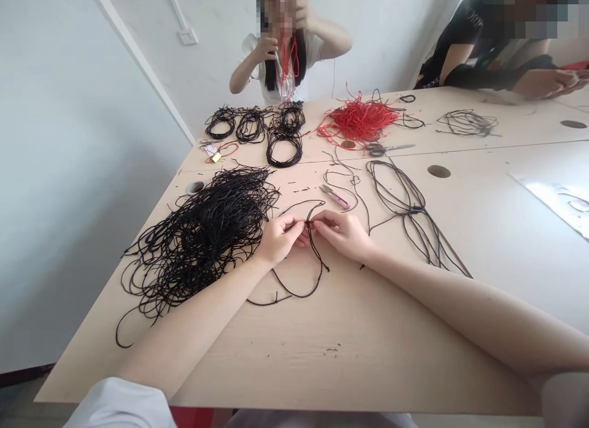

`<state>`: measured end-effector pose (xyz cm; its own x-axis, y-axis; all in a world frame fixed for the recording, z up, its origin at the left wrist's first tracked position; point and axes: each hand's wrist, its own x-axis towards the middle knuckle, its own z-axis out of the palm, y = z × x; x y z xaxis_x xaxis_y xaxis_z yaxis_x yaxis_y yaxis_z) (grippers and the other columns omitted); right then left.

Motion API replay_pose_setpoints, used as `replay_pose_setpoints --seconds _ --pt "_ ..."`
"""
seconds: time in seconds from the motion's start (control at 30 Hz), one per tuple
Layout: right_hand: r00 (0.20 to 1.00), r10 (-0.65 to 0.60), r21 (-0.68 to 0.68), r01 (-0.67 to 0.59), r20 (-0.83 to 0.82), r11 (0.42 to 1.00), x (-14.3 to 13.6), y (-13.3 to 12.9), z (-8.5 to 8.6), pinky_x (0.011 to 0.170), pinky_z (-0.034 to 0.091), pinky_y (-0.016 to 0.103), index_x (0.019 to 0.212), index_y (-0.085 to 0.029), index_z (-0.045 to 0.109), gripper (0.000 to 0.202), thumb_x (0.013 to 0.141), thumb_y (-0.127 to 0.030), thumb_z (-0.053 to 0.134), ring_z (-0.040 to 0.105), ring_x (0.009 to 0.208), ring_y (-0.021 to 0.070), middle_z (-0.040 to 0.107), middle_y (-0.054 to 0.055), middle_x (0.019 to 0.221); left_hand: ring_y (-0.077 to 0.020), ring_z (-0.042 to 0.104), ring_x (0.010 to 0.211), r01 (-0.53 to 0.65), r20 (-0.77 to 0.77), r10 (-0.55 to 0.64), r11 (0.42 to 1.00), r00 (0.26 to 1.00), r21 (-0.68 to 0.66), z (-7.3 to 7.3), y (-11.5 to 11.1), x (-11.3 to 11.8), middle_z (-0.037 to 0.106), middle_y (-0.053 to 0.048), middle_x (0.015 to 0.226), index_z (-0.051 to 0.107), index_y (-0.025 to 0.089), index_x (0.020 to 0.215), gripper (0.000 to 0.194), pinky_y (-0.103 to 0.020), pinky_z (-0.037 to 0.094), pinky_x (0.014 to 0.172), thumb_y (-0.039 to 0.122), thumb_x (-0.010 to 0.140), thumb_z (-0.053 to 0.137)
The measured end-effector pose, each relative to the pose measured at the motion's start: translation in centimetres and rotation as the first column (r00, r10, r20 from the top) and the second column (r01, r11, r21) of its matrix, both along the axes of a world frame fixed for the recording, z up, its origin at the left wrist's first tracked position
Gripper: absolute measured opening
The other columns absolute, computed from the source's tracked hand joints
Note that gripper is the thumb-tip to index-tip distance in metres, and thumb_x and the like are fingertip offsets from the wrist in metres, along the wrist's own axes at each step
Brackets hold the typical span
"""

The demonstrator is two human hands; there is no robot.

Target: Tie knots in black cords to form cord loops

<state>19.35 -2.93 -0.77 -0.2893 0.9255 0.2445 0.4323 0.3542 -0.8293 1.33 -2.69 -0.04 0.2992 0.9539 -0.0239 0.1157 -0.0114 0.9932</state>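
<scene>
Both of my hands meet over the table around a thin black cord (316, 247). My left hand (283, 236) pinches it near a crossing or knot, though the fingertips partly hide this spot. From the other side, my right hand (343, 233) grips the cord between thumb and forefinger. Its loop and loose ends hang down onto the tabletop. Left of my left hand lies a big tangled heap of black cords (216, 222). A bundle of dark cords tied at its middle (416, 210) rests to the right, beyond my right hand.
Thread snips (335, 196) lie just past my hands, and black scissors (380, 149) farther back. Coiled black cords (284, 149) and a red cord pile (363, 118) sit at the far side. A person across holds red cords (289, 60); another person's hands (547, 81) rest far right.
</scene>
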Motion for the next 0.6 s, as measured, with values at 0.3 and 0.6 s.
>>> replay_pose_setpoints --seconds 0.3,0.6 --pt "1.000 -0.028 0.151 0.026 0.012 0.988 -0.33 -0.17 0.36 0.061 0.044 0.022 0.075 -0.019 0.061 0.011 0.078 -0.014 0.052 0.054 0.060 0.0093 0.066 -0.002 0.072 -0.0144 0.065 0.056 -0.041 -0.142 0.062 0.988 0.988 0.148 -0.29 -0.05 -0.15 0.069 -0.004 0.068 0.068 0.014 0.082 0.017 -0.024 0.053 0.054 0.024 0.078 0.056" --pt "0.997 -0.080 0.211 0.077 0.003 0.974 -0.61 -0.67 0.34 0.061 0.044 0.022 0.073 -0.019 0.060 0.009 0.079 -0.016 0.054 0.053 0.060 0.0098 0.064 -0.002 0.070 -0.0167 0.067 0.067 -0.067 -0.057 0.076 0.987 0.995 0.149 -0.08 0.13 -0.17 0.072 -0.006 0.079 0.069 0.014 0.082 0.019 -0.027 0.054 0.064 0.029 0.080 0.058"
